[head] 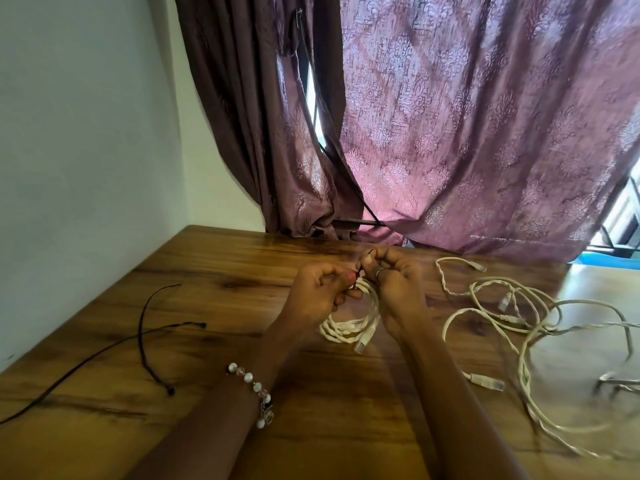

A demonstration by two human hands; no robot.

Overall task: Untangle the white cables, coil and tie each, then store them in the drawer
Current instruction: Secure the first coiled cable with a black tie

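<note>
Between the left grip [320,292] and the right grip [391,282] a coiled cable [349,323] rests on the surface [242,271]. Right of the right grip lie loose tangled cables [519,317]. Left of the left grip lie thin ties [145,327]. Behind both grips hangs a curtain [467,133].

Coiled white cable [349,318]: several loops bunched into a small ring, lying mid-bench, far side lifted where both hands meet over it. One clear plug end [363,342] sticks out at ring's near-right edge.

Thin black tie [365,263] crosses coil's top; short end pokes up betw. fingertips.

Loose white cables [533,327]: tangled, spread in big overlapping loops over right part of bench, well apart from coil. Some stretches twisted together in pairs. Several plug ends show, one [486,381] nearer the front, others among the loops toward the back.

Two spare black ties [145,341] lie crossed on left of bench.
</note>
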